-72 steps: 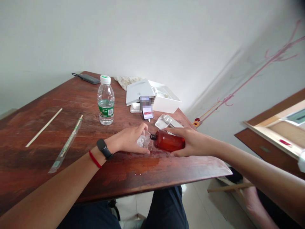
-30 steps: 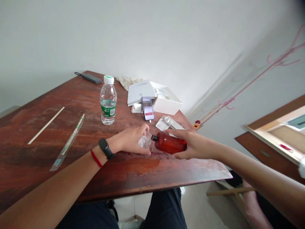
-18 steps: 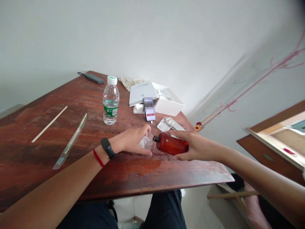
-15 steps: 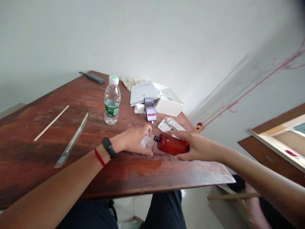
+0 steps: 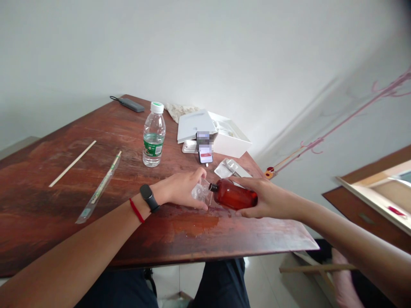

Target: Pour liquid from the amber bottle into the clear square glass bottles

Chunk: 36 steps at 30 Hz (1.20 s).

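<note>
My left hand [image 5: 184, 188] is curled around a clear cup [image 5: 202, 192], its mouth tipped to the right. My right hand [image 5: 260, 194] grips an amber-brown bottle [image 5: 234, 193] lying nearly level in the air, with reddish-looking liquid inside. The bottle's uncapped dark neck points left, right at the cup's mouth. Whether liquid is flowing cannot be made out. Below the two hands a wet patch [image 5: 199, 224] shines on the wooden table [image 5: 144, 248]. Behind my left hand stands a capped water bottle [image 5: 154, 137] with a green label, partly full.
On the left lie a bare chopstick [image 5: 72, 164] and a wrapped pair of chopsticks [image 5: 101, 184]. At the back are a grey case [image 5: 130, 104], an open white box [image 5: 233, 139] and a lit phone [image 5: 204, 149]. A clear plastic package [image 5: 224, 167] lies behind the amber bottle.
The whole view has shifted slightly. Both hands, the cup and the amber bottle keep nearly the same pose relative to each other.
</note>
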Tool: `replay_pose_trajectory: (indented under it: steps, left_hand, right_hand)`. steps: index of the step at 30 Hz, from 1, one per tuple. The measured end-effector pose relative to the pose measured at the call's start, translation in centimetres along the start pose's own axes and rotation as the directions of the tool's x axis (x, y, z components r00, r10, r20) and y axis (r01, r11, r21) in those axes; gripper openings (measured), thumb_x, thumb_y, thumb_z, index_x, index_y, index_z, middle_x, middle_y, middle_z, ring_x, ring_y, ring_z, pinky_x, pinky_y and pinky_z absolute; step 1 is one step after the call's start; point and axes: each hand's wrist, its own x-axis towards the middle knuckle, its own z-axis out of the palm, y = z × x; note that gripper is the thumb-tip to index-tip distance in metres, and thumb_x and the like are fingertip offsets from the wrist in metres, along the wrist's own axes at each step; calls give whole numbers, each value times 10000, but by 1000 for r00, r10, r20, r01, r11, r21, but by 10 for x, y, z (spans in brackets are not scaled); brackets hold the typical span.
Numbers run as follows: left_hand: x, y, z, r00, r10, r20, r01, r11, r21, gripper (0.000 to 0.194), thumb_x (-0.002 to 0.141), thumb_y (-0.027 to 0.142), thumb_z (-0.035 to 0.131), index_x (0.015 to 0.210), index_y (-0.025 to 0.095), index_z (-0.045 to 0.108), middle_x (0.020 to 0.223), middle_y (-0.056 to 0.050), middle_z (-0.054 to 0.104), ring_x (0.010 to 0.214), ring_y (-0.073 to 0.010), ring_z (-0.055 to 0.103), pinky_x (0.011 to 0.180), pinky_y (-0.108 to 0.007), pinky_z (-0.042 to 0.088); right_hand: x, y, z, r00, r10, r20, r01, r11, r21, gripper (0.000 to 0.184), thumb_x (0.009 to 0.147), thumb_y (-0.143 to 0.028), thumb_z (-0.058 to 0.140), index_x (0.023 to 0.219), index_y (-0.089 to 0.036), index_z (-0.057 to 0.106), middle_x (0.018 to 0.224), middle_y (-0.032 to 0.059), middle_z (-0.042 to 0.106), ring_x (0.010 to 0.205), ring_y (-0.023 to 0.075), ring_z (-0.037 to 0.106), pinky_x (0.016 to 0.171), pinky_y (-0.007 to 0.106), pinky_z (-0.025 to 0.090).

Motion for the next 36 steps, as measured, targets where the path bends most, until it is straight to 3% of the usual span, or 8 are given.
replay_pose_trajectory:
  steps: [8,12,36]
  left_hand:
    - [0,-2,2,1000,13,4,-13,1000,0,758,719,597,914,1175,227,435,1260,-145,732,1064,-379,768,857,-391,536]
    - [0,-1,1,1000,11,5,-11,1000,9,748,731,595,910,1180,220,444,1249,-149,735,1039,-373,768,822,-380,527]
    - [0,1,0,1000,2,8,-2,1000,-4,761,716,584,925,1185,222,447,1248,-145,732,1067,-380,760,853,-389,532]
  right_hand:
    - [-1,2,0,1000,-21,-3,21,1000,19,820,795,-414,851,1557,-290,575,1405,98,751,1195,368,754,995,456,610]
    - [-2,2,0,1000,24,9,-24,1000,3,852,777,-395,858,1569,-291,563,1351,96,777,1104,355,782,976,460,614]
    - [-1,0,-3,1000,7,22,-8,999,40,825,775,-435,843,1548,-306,585,1173,64,831,971,335,798,874,414,619]
